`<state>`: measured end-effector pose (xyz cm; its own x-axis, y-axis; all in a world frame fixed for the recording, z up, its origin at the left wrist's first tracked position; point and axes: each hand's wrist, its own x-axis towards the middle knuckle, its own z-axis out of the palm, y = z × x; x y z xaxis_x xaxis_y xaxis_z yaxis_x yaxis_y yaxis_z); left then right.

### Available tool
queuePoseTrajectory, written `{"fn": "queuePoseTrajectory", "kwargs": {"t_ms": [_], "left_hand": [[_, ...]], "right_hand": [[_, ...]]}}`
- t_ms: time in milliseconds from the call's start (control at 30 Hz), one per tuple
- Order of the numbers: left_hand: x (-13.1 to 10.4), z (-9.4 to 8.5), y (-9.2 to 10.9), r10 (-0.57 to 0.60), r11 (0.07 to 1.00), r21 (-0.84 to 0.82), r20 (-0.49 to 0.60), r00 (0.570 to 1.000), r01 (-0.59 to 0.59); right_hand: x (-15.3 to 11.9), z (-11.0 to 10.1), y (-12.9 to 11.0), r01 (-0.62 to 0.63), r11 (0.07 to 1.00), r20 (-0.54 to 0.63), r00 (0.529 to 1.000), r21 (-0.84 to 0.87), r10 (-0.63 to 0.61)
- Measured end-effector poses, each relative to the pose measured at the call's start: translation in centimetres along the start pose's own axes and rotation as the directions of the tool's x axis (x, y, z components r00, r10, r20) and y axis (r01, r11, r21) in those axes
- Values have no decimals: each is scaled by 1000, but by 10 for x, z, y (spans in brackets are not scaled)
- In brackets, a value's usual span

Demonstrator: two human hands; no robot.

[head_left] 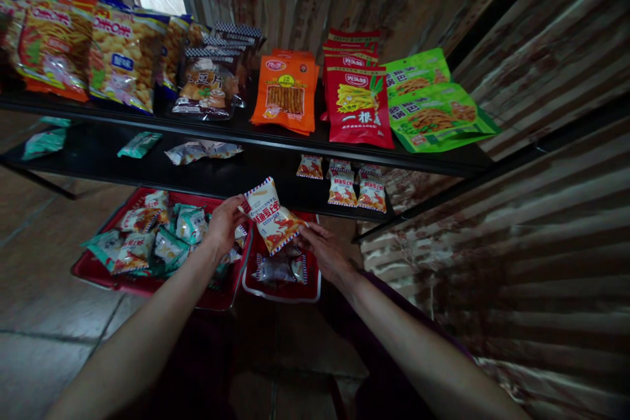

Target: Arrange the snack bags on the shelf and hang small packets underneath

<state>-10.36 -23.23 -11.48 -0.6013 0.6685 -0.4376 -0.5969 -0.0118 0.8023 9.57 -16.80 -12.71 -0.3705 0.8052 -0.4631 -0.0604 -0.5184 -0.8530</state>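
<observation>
Between my two hands is a white and orange snack bag [273, 216] with a striped edge, its printed face turned up. My left hand [226, 224] pinches its left edge, and my right hand [325, 248] grips its lower right corner. Below the bag stands a small red basket [315, 290] with a few snack bags [281, 270] in it. To the left, a larger red basket [81, 269] holds several green bags [170, 246] and white-orange bags [132, 252]. Similar white-orange bags [342, 189] stand on the right end of the lower shelf [275, 177].
On the upper black shelf [236, 128] are yellow snack bags [125, 56], dark bags [204, 82], orange packets [285, 92], red packets [358, 105] and green packets [433, 115]. Green bags [139, 144] and silvery bags [201, 151] lie on the lower shelf. A patterned curtain [531, 230] hangs at the right.
</observation>
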Motion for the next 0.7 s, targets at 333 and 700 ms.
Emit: {"fn": "queuePoseTrajectory", "kwargs": {"t_ms": [333,700], "left_hand": [[1,-9,20,-73,966,257,127,989,38],[8,-7,12,37,975,220,-8,999,-34]], "right_hand": [[3,-6,3,-1,992,60,998,-129,9],[-3,-4,-2,-28,989,91,995,-145,41]]}}
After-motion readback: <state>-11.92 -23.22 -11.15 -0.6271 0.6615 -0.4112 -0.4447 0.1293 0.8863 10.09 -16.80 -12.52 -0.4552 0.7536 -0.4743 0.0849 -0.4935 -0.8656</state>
